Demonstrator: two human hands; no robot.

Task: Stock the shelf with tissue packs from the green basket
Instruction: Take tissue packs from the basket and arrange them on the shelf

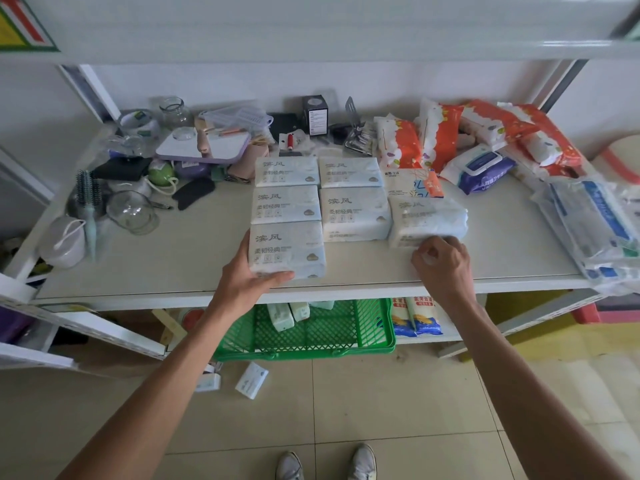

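Several pale blue-white tissue packs lie flat in rows on the white shelf (166, 258). My left hand (249, 275) grips the nearest pack (287, 251) by its left and front edges at the front of the left column. My right hand (441, 263) touches the front edge of a blurred pack (427, 220) at the right of the rows, fingers curled; whether it grips is unclear. The green basket (311, 337) sits on the floor under the shelf edge with a few small packs (287, 313) inside.
Jars, a brush, a tray and small items crowd the shelf's left and back. Orange-white tissue bags (440, 133) and a wet-wipe pack (483, 169) lie back right, plastic-wrapped packages (595, 223) far right. Small boxes (252, 380) lie on the tiled floor. My shoes show below.
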